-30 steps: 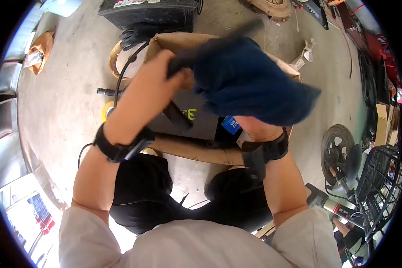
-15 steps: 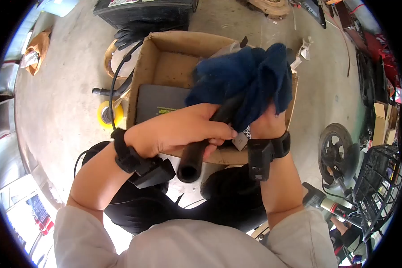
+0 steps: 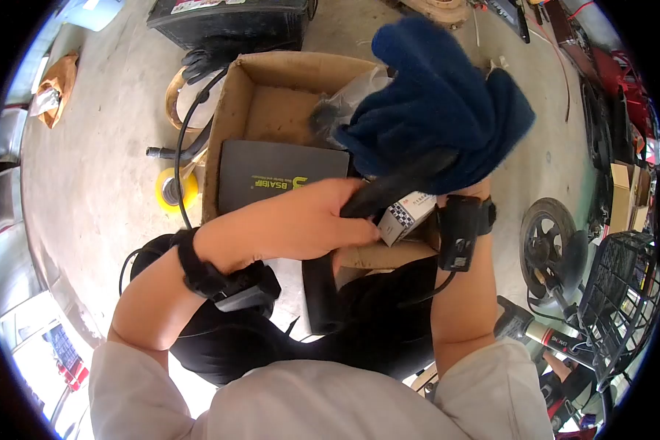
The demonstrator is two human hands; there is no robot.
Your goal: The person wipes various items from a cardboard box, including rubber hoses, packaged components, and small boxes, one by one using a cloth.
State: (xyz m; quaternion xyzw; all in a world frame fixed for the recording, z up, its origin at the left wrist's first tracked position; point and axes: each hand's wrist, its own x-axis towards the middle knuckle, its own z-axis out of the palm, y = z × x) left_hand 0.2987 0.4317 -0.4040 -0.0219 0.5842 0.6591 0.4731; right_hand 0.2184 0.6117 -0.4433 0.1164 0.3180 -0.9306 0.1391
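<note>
A: With the cardboard box (image 3: 231,103) taken as the dial's centre, what is found around it?

B: Past nine o'clock, a brown paper bag (image 3: 60,88) is seen on the floor (image 3: 117,147). Nearer, at nine, a yellow tape roll (image 3: 192,191) is crossed by a black cable (image 3: 179,154). At eleven, a black container (image 3: 231,31) is seen. Inside the box, a grey lettered case (image 3: 271,158) is seated at nine, a checked white carton (image 3: 411,213) at four. Farther out at four, a wheel (image 3: 546,246) and a wire basket (image 3: 616,297) are seen.

A: What is held?

B: A black tube (image 3: 396,187) is grasped by the left hand's (image 3: 293,220) fingers above the box's near edge. One length is pointed toward six, blurred at its end; the other is angled toward two, across a rumpled dark-blue cloth (image 3: 440,103). The right hand (image 3: 479,189) is mostly covered by that cloth; whether its fingers are clenched cannot be told.

A: Where is room left?

B: Inside, at eleven, beyond the case. The two o'clock corner is blocked by cloth; at three, floor is shown between box and wheel.
</note>
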